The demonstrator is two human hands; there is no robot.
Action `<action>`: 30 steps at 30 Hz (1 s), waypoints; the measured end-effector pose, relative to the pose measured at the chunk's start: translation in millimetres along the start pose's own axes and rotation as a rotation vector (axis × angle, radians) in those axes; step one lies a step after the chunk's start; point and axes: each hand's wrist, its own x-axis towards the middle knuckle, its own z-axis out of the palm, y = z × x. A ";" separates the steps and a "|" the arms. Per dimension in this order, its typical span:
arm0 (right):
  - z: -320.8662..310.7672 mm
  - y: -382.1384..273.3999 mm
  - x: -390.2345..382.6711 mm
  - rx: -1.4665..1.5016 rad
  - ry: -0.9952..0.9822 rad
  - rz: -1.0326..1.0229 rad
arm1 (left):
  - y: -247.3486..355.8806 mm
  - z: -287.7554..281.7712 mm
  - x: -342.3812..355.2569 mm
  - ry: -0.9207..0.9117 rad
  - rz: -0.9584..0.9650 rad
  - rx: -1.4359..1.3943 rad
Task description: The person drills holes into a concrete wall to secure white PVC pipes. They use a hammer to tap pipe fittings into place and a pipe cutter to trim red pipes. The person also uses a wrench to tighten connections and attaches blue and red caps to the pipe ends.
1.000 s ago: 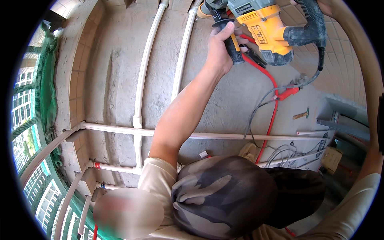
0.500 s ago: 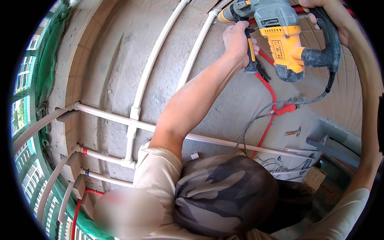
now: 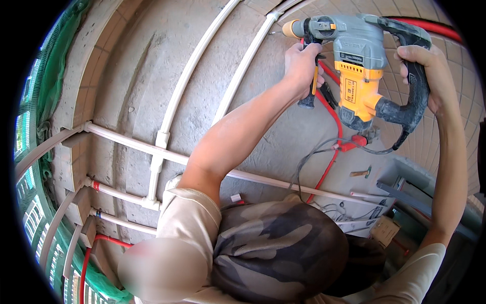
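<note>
Held up at the top right is a grey and yellow rotary hammer drill (image 3: 357,76), its yellow-collared chuck (image 3: 288,29) pointing left. My left hand (image 3: 302,66) is wrapped round the black side handle (image 3: 307,101) behind the chuck. The other end is in my right hand (image 3: 426,68), closed on the dark rear handle (image 3: 417,93). A thin bit shows beyond the chuck, close to a white pipe; whether it touches anything I cannot tell. From the bottom of the rear handle a grey cord (image 3: 380,151) loops down to the left.
White pipes (image 3: 129,144) run along and across the grey concrete (image 3: 263,131). A red hose (image 3: 330,167) lies by a red connector (image 3: 353,143). Further right are a small hammer (image 3: 361,173), a grey channel (image 3: 412,195) and a cardboard box (image 3: 386,230). Green netting (image 3: 48,96) hangs at left.
The drill and both hands sit lower in view, so the whole drill now shows. The surroundings have shifted slightly left. Both grips are unchanged.
</note>
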 end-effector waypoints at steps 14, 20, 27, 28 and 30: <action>-21.8 -26.1 -9.4 -0.059 -0.077 -0.057 | 23.8 7.5 -26.2 -0.033 0.051 -0.098; -12.9 -66.3 9.7 -0.243 -0.062 -0.141 | 37.3 -0.8 -18.8 -0.056 0.061 -0.210; 7.9 -94.6 36.9 -0.313 -0.139 -0.144 | 43.0 -15.5 -4.4 -0.052 0.001 -0.294; 10.0 -98.0 40.8 -0.336 -0.119 -0.142 | 44.0 -15.9 -2.7 -0.058 -0.011 -0.305; 19.6 -105.4 43.3 -0.372 -0.083 -0.134 | 44.6 -19.4 1.3 -0.069 -0.023 -0.329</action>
